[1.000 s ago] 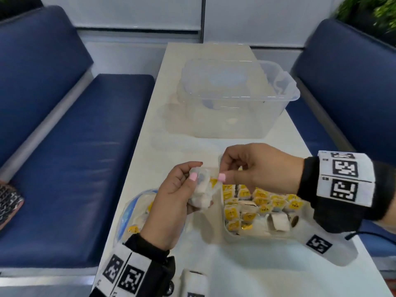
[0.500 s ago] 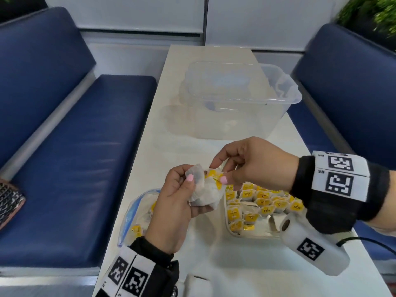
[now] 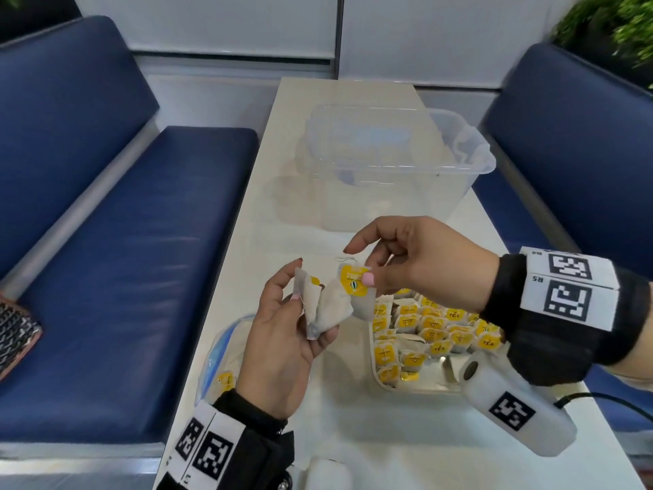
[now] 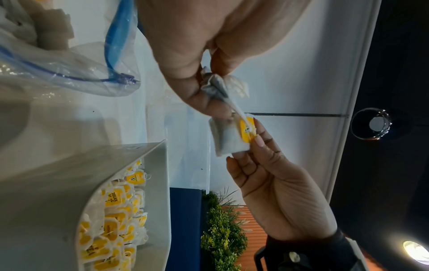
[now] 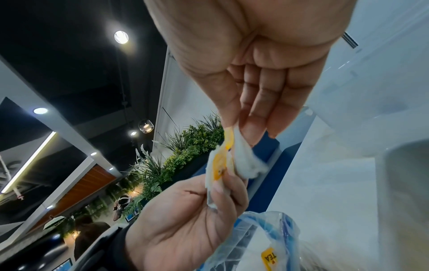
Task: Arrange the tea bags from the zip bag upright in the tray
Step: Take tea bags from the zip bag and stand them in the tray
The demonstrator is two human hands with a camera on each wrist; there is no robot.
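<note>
My left hand (image 3: 305, 307) holds a small bunch of white tea bags (image 3: 323, 313) above the table's near middle. My right hand (image 3: 365, 272) pinches one tea bag with a yellow tag (image 3: 353, 282) at the bunch's right side; in the left wrist view this tea bag (image 4: 232, 139) sits just clear of the left fingers. The white tray (image 3: 429, 385) lies below the right wrist, with several yellow-tagged tea bags (image 3: 434, 325) standing in rows. The clear zip bag (image 3: 219, 362) with a blue seal lies left of the left wrist and still holds bags.
A large clear plastic box (image 3: 456, 160) stands on the narrow white table (image 3: 353, 436) beyond the hands. Blue benches run along the left (image 3: 123, 277) and right (image 3: 583, 153). A patterned object (image 3: 16, 334) lies on the left bench.
Both hands have risen slightly. The right hand has drawn one yellow-tagged tea bag up and to the right, away from the bunch in the left hand.
</note>
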